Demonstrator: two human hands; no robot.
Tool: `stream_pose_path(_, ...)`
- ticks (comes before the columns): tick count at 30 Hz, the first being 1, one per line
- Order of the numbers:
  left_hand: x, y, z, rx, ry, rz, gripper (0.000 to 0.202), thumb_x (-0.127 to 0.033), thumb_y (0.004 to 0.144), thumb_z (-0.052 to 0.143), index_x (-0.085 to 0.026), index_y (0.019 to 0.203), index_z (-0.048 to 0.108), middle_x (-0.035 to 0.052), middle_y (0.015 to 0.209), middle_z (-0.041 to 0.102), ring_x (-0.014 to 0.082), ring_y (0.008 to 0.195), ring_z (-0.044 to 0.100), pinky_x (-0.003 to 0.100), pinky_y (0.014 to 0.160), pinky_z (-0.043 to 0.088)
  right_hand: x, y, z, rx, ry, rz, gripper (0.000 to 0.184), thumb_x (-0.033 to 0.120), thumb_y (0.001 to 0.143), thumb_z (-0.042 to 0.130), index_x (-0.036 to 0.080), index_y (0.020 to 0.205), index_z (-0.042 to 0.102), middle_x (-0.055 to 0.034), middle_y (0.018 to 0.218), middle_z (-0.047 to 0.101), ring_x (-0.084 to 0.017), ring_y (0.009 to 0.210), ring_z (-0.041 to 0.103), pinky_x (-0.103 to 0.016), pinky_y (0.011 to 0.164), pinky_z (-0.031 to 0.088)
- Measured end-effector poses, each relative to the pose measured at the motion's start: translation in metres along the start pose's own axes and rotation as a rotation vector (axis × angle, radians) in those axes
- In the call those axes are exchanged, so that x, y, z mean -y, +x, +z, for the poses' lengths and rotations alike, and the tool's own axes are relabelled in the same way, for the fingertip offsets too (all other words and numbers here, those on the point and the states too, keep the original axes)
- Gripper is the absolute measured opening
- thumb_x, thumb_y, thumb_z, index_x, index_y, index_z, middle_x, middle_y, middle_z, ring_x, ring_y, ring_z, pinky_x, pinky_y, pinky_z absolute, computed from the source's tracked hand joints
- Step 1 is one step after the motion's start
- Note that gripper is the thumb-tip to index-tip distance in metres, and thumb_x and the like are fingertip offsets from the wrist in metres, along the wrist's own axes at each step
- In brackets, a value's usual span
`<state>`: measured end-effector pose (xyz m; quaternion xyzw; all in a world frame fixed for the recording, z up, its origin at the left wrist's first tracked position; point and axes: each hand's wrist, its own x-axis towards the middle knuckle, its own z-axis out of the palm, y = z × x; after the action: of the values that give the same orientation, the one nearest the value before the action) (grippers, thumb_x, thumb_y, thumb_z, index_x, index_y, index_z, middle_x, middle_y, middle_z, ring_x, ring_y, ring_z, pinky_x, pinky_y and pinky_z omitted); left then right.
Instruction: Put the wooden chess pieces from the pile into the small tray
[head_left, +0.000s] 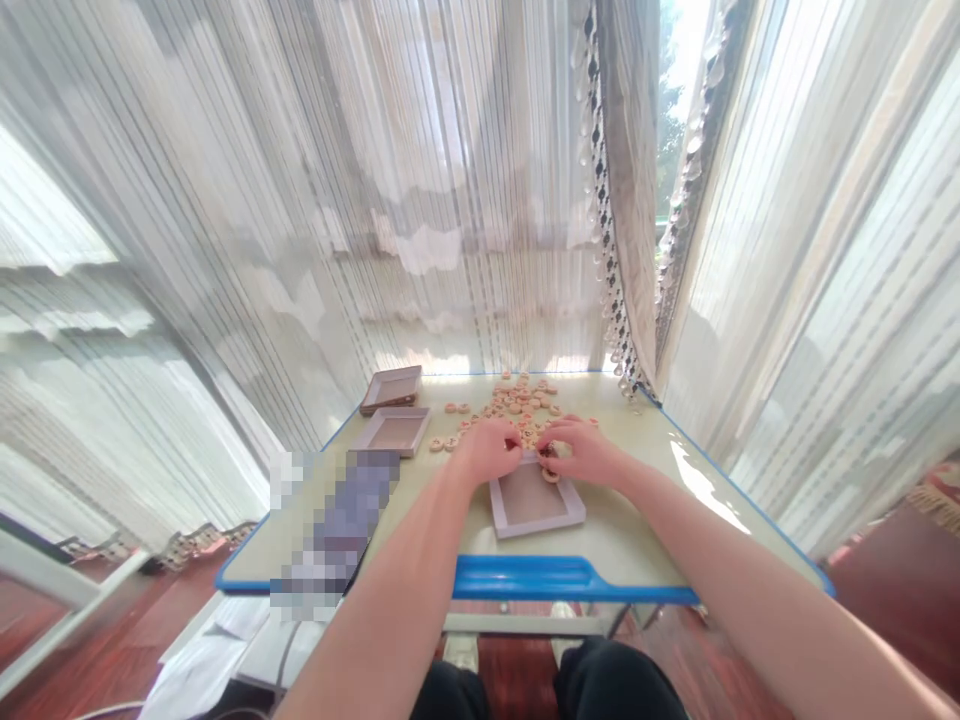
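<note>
A shallow light-coloured box point(538, 525) lies open on the table in front of me. My left hand point(487, 450) is at its far left corner with the fingers curled together; whatever they hold is hidden. Over the far right corner, my right hand point(583, 450) has its thumb and fingers closed around small round pieces. One round wooden chess piece point(551, 476) shows just below those fingertips, at the box's inner edge. Beyond both hands spreads a loose pile of round wooden chess pieces point(517, 402), some with dark or red marks.
Another shallow box point(394, 430) stands to the left, with stacked box parts point(391, 388) behind it. A blurred-out flat object point(352, 510) lies at the table's left. The table point(637, 540) has a blue rim, and curtains point(450, 200) hang close behind it.
</note>
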<state>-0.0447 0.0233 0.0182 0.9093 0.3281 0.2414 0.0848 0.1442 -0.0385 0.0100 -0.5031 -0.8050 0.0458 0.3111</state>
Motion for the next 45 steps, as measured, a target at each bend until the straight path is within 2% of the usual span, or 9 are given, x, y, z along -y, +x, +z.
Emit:
stream_pose_path(7, 0.0010, 0.0009, 0.0047, -0.013, 0.015, 0.005, 0.018, -0.021, 0.066, 0.049, -0.020, 0.066, 0.066, -0.0007, 0.071, 0.065, 0.0130, 0.067, 0.055, 0.023, 0.062, 0.040, -0.0061, -0.0009, 0.0001, 0.030, -0.020, 0.049, 0.015, 0.026, 0.070, 0.061, 0.025, 0.083, 0.069, -0.0024, 0.092, 0.064, -0.020, 0.094, 0.055, -0.034, 0.087, 0.041)
stream_pose_path(14, -0.0038, 0.0012, 0.0031, -0.006, 0.047, -0.013, 0.018, -0.021, 0.065, 0.047, -0.018, 0.061, 0.065, -0.0001, 0.067, 0.064, 0.0133, 0.064, 0.054, 0.023, 0.059, 0.039, -0.0049, -0.0021, -0.0041, -0.004, -0.008, 0.072, 0.016, 0.030, 0.069, 0.063, 0.023, 0.082, 0.070, -0.0042, 0.094, 0.064, -0.022, 0.094, 0.055, -0.036, 0.087, 0.041)
stream_pose_path(20, -0.0058, -0.0001, 0.0026, 0.025, 0.063, -0.026, 0.017, -0.021, 0.065, 0.048, -0.017, 0.059, 0.064, -0.0002, 0.064, 0.063, 0.0124, 0.060, 0.052, 0.022, 0.054, 0.036, -0.0065, -0.0016, -0.0047, 0.033, -0.021, 0.061, 0.014, 0.029, 0.070, 0.060, 0.023, 0.079, 0.070, -0.0036, 0.090, 0.065, -0.022, 0.092, 0.056, -0.036, 0.086, 0.041)
stream_pose_path(27, -0.0032, 0.0016, 0.0054, 0.030, 0.040, 0.009, 0.019, -0.021, 0.067, 0.048, -0.019, 0.066, 0.067, -0.0010, 0.069, 0.065, 0.0126, 0.065, 0.054, 0.022, 0.061, 0.039, -0.0071, -0.0018, -0.0045, 0.037, -0.015, 0.072, 0.016, 0.029, 0.070, 0.060, 0.023, 0.081, 0.069, -0.0022, 0.084, 0.066, -0.021, 0.088, 0.056, -0.035, 0.083, 0.042)
stream_pose_path(34, 0.0009, 0.0023, 0.0064, 0.017, 0.022, 0.020, 0.020, -0.020, 0.068, 0.048, -0.020, 0.067, 0.068, -0.0023, 0.071, 0.065, 0.0119, 0.066, 0.054, 0.022, 0.062, 0.040, -0.0068, -0.0015, -0.0047, 0.034, -0.001, 0.077, 0.015, 0.027, 0.070, 0.058, 0.023, 0.079, 0.069, -0.0018, 0.082, 0.065, -0.019, 0.086, 0.057, -0.033, 0.081, 0.042)
stream_pose_path(39, 0.0005, 0.0021, 0.0055, 0.008, 0.007, 0.013, 0.021, -0.020, 0.069, 0.048, -0.020, 0.069, 0.069, -0.0017, 0.073, 0.066, 0.0128, 0.070, 0.056, 0.022, 0.064, 0.042, -0.0039, -0.0022, -0.0076, 0.007, 0.003, 0.111, 0.019, 0.020, 0.068, 0.056, 0.021, 0.081, 0.069, -0.0033, 0.087, 0.065, -0.019, 0.087, 0.057, -0.031, 0.080, 0.043)
stream_pose_path(45, 0.0012, 0.0019, 0.0065, -0.011, 0.005, 0.027, 0.020, -0.019, 0.068, 0.049, -0.020, 0.068, 0.069, -0.0012, 0.073, 0.066, 0.0136, 0.071, 0.056, 0.023, 0.066, 0.043, -0.0007, -0.0027, -0.0079, 0.028, -0.002, 0.072, 0.014, 0.026, 0.071, 0.058, 0.024, 0.079, 0.069, -0.0013, 0.083, 0.065, -0.018, 0.084, 0.058, -0.032, 0.080, 0.043)
